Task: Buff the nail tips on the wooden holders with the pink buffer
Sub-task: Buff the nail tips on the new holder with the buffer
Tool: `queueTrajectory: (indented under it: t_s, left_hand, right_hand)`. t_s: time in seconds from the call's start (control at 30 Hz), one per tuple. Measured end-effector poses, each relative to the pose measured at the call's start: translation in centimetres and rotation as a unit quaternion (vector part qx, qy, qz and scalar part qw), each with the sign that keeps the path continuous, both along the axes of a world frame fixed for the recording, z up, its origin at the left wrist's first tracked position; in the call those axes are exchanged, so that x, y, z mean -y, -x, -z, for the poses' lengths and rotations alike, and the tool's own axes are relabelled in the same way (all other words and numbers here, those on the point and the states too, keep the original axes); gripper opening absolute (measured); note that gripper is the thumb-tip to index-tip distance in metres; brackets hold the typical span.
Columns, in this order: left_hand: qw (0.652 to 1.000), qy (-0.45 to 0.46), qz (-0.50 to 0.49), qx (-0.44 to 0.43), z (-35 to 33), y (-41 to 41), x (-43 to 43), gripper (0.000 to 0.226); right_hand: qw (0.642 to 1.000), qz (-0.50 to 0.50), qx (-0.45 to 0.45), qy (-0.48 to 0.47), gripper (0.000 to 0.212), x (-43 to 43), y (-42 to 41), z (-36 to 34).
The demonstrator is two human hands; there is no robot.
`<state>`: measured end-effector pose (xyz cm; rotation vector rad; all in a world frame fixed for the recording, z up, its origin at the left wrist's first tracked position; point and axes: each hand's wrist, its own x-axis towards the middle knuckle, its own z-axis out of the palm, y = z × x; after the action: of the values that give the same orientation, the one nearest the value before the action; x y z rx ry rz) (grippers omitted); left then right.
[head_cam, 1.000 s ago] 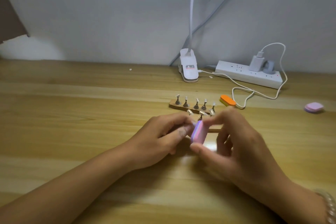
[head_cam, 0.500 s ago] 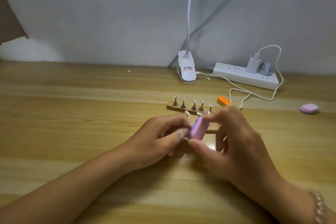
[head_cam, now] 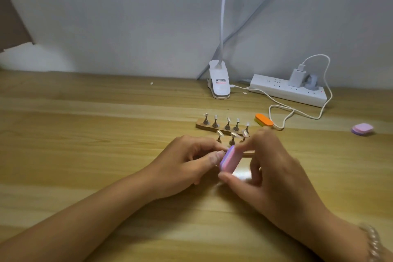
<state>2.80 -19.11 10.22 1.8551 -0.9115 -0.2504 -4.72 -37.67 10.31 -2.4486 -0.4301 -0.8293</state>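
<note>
Setting: You look down on a pale wooden counter [head_cam: 85, 134] that runs back to a plain grey-white wall [head_cam: 127, 17].
Left hand: Your left hand [head_cam: 187, 164] lies just left of centre with its fingers curled. The thumb and forefinger tips meet right at the buffer's left edge. You cannot tell what they pinch, if anything, because the spot is hidden.
Right hand: Your right hand [head_cam: 270, 172] holds the pink buffer [head_cam: 229, 159], thumb under its near end and fingers curled over its far end. A beaded bracelet [head_cam: 374, 242] sits on that wrist.
Buffer: The block is tilted on edge between your two hands, above the counter, with its pink face and purple side towards you.
Near wooden holder: Only a sliver of the near wooden holder [head_cam: 247, 152] shows between your hands. Three metal stands with nail tips [head_cam: 233, 134] rise just beyond your fingers.
Far wooden holder: The far wooden holder [head_cam: 200, 125] lies just behind the near one and carries a row of five stands, each topped by a tip.
Right of the holders: An orange buffer [head_cam: 263, 120] lies beside the far holder's right end. A second pink and purple block [head_cam: 362, 128] sits well apart at the far right.
Back edge: A white clip lamp base [head_cam: 220, 83] stands against the wall. To its right is a white power strip [head_cam: 287, 91] with a charger [head_cam: 296, 76] plugged in. A white cable [head_cam: 297, 112] loops across the counter.
</note>
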Motion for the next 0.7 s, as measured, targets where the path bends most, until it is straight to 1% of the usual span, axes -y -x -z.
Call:
queueTrajectory:
  t_s: [0.03,0.07,0.13,0.17,0.27,0.3,0.37,0.4,0.5,0.6,0.63,0.7]
  left_hand:
    - [1.000,0.001,-0.002,0.000,0.01,-0.02,0.00,0.020]
    - [1.000,0.005,-0.001,-0.005,-0.02,-0.01,0.01,0.020]
    - [1.000,0.007,0.009,-0.019,-0.09,0.08,0.01,0.021]
    - [1.000,0.005,0.012,-0.019,-0.09,0.10,0.01,0.021]
    - [1.000,0.001,0.004,-0.004,0.02,0.14,-0.01,0.022]
    - [1.000,0.002,0.006,-0.004,-0.04,0.17,0.00,0.022]
    - [1.000,0.001,0.019,-0.010,-0.16,0.25,0.01,0.021]
    - [1.000,-0.003,0.023,-0.009,-0.18,0.27,0.04,0.022]
    - [1.000,-0.016,0.007,0.003,-0.10,0.20,0.06,0.024]
    - [1.000,-0.013,0.018,-0.001,-0.17,0.28,0.01,0.021]
    - [1.000,-0.015,0.019,0.000,-0.16,0.27,0.01,0.021]
    - [1.000,-0.017,0.010,0.000,-0.18,0.23,0.07,0.023]
  right_hand:
    - [1.000,-0.010,-0.005,0.003,0.037,-0.05,-0.01,0.08]
    - [1.000,-0.005,-0.007,-0.014,0.038,0.02,-0.05,-0.03]
    - [0.998,0.030,0.002,-0.056,0.041,0.27,-0.20,-0.28]
    - [0.998,0.033,0.005,-0.052,0.040,0.25,-0.18,-0.34]
    - [1.000,-0.014,-0.005,0.005,0.034,-0.14,-0.03,-0.01]
    - [1.000,-0.017,-0.010,-0.011,0.034,-0.08,-0.08,-0.07]
    - [0.998,0.007,-0.004,-0.058,0.035,0.22,-0.21,-0.25]
    - [0.998,0.012,-0.002,-0.055,0.036,0.25,-0.21,-0.31]
    - [0.999,-0.024,-0.013,-0.022,0.036,0.07,-0.10,-0.06]
    - [0.998,0.008,-0.006,-0.057,0.038,0.22,-0.19,-0.27]
    - [0.999,0.009,-0.004,-0.046,0.037,0.16,-0.16,-0.29]
    - [1.000,-0.021,-0.010,-0.010,0.036,-0.01,-0.09,-0.08]
